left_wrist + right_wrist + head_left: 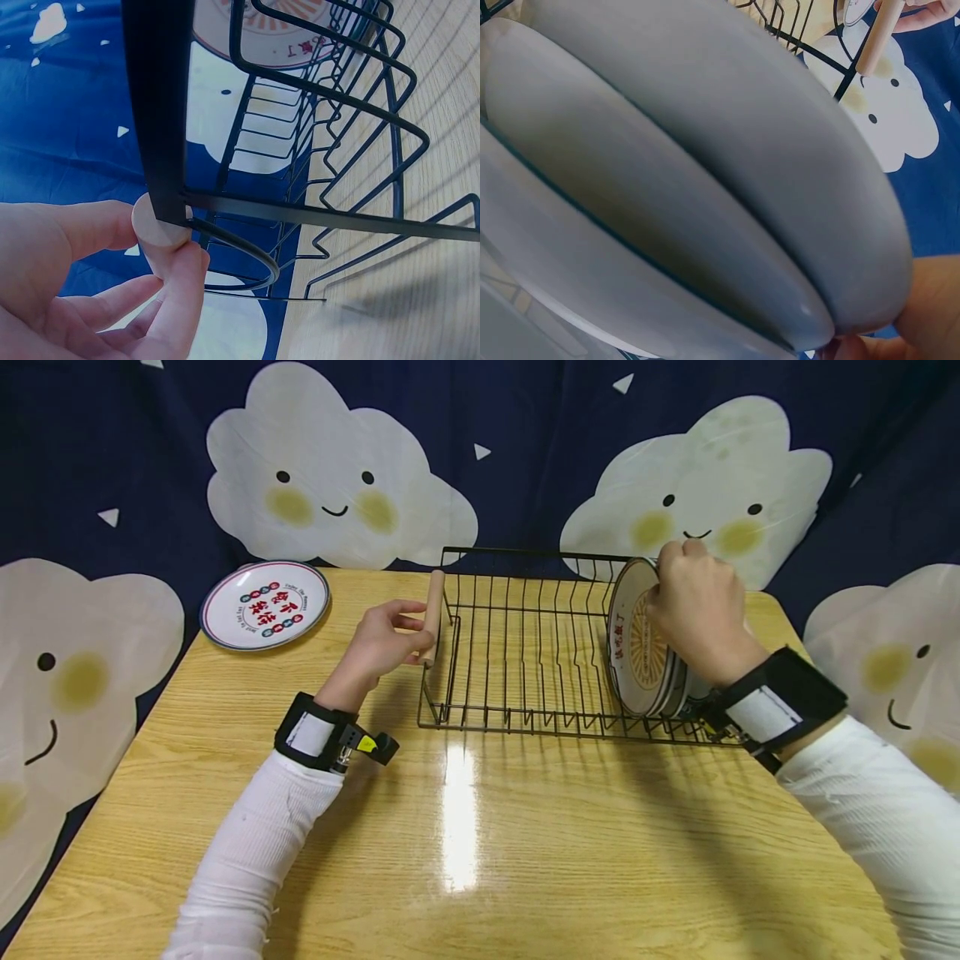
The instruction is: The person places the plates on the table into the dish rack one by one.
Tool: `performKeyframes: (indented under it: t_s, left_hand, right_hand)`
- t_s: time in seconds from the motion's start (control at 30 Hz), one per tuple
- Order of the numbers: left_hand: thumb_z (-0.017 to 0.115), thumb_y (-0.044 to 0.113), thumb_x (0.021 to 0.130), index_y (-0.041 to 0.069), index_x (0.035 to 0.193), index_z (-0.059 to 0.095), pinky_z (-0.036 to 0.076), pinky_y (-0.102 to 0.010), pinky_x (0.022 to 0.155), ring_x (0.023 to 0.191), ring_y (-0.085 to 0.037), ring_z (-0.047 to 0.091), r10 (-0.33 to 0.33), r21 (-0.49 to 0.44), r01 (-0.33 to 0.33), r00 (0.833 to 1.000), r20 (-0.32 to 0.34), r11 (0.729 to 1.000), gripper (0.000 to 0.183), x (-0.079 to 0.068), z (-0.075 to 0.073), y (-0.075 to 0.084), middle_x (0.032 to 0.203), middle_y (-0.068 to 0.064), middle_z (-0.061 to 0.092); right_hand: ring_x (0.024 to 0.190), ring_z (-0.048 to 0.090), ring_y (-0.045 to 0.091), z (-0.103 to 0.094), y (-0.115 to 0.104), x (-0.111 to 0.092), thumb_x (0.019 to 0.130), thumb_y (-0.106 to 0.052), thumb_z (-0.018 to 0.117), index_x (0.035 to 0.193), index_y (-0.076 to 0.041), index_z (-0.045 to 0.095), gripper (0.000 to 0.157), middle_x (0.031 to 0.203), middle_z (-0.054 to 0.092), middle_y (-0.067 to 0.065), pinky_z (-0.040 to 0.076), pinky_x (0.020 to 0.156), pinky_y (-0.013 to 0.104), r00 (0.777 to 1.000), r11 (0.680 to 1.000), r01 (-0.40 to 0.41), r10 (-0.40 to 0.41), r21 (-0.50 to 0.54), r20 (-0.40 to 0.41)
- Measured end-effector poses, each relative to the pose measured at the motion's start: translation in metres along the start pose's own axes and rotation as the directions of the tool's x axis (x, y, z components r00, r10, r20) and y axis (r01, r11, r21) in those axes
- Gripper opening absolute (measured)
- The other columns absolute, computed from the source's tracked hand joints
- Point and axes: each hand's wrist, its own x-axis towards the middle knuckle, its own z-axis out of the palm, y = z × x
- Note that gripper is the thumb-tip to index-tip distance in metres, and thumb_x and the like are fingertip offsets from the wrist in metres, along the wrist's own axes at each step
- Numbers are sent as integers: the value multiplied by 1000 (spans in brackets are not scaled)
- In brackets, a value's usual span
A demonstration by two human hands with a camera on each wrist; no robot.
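Observation:
My left hand holds the wooden handle at the left end of a black wire dish rack. In the left wrist view, the thumb and fingers close around that handle. At the rack's right side, a white plate with an orange sunburst pattern stands on edge. My right hand pinches its upper rim. More plates stand close behind it, and their pale undersides fill the right wrist view. The right fingertips are partly hidden by the plates.
A white plate with red lettering and a blue rim lies flat at the table's back left. The wooden table carries the rack near its back edge. Behind hangs a dark blue curtain with clouds.

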Motion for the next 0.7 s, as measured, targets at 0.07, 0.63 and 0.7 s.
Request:
performKeyframes:
  t_s: [0.07,0.63,0.7]
  left_hand:
    - [61,3,84,7,132,47,57,-27,65,79,-20,61,-2,2,2,1000,-1,1000,50,0,0,0,111,-15,53]
    - [61,2,84,6,133,46,57,-27,65,79,-20,61,-3,-6,3,1000,0,1000,51,-1,0,1,110,-15,52]
    - [61,2,84,6,133,46,57,-27,65,79,-20,61,-2,-7,2,1000,0,1000,51,-1,0,1,111,-16,52]
  right_hand:
    - [55,47,38,1,0,0,72,6,49,70,4,44,5,68,44,19,40,42,51,1000,1000,4,-4,-7,-2]
    - [58,45,39,10,-1,1,79,-5,54,75,6,46,13,73,45,21,37,37,52,999,1000,16,-17,-26,-28]
    - [58,45,39,10,-2,1,80,-7,53,75,5,46,15,74,45,21,37,37,52,999,999,19,-20,-29,-30]
